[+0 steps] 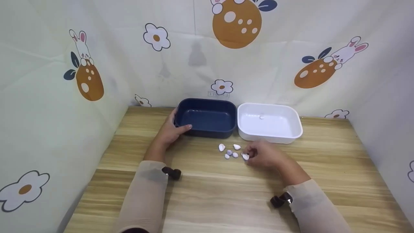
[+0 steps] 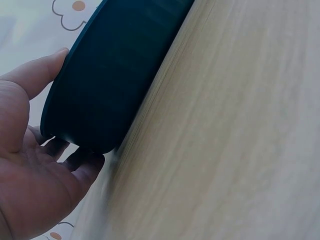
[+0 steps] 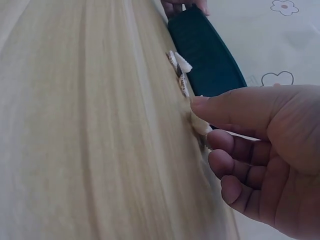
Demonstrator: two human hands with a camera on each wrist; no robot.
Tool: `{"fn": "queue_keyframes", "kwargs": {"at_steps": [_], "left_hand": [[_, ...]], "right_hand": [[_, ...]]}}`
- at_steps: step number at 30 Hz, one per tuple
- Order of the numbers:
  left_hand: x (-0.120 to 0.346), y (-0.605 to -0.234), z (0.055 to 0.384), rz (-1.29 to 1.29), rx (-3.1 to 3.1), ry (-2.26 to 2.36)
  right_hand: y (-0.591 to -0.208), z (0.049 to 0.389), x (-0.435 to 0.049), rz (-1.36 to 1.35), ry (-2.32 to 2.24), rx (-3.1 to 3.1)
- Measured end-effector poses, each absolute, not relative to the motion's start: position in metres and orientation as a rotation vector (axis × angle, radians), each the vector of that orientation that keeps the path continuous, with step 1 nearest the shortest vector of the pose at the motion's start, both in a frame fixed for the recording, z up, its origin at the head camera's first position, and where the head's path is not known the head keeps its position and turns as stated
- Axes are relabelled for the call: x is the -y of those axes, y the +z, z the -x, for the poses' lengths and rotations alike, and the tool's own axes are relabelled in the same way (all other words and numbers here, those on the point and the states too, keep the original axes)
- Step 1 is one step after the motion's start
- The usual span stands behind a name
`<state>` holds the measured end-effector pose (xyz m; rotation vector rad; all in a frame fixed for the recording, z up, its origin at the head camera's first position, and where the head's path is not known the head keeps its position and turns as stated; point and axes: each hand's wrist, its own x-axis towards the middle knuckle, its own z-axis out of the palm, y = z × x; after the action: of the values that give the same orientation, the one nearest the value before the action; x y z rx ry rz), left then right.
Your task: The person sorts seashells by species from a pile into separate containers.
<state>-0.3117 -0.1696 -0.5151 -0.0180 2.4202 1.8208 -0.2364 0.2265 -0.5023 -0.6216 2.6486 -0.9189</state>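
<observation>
My left hand [image 1: 168, 132] holds the left end of a dark blue rectangular container [image 1: 208, 133]. In the left wrist view its thumb lies on the rim and the other fingers bend against the end wall [image 2: 85, 110]. Between thumb and fingers, my right hand [image 1: 266, 154] pinches a white seashell [image 1: 245, 157] close over the table. The right wrist view shows that shell [image 3: 201, 124] partly hidden by the thumb. Left of it lie several more shells, among them a white one [image 1: 221, 147], another white one [image 1: 236, 147] and a greyish one [image 1: 229, 152].
A white rectangular container [image 1: 268, 138] stands beside the dark blue one at the back, with a small white shell [image 1: 262, 117] inside. Behind both rises a cloth wall [image 1: 181, 74] printed with rabbits and flowers. The wood-grain table [image 1: 220, 200] extends toward me.
</observation>
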Motion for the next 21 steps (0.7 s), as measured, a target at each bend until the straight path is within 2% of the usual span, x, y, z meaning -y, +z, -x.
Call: {"fn": "queue_keyframes", "kwargs": {"at_steps": [21], "left_hand": [[0.1698, -0.5153, 0.3111, -0.02, -2.455, 1.806]], "right_hand": [[-0.5036, 0.2374, -0.227, 0.609, -0.915, -2.654]]}}
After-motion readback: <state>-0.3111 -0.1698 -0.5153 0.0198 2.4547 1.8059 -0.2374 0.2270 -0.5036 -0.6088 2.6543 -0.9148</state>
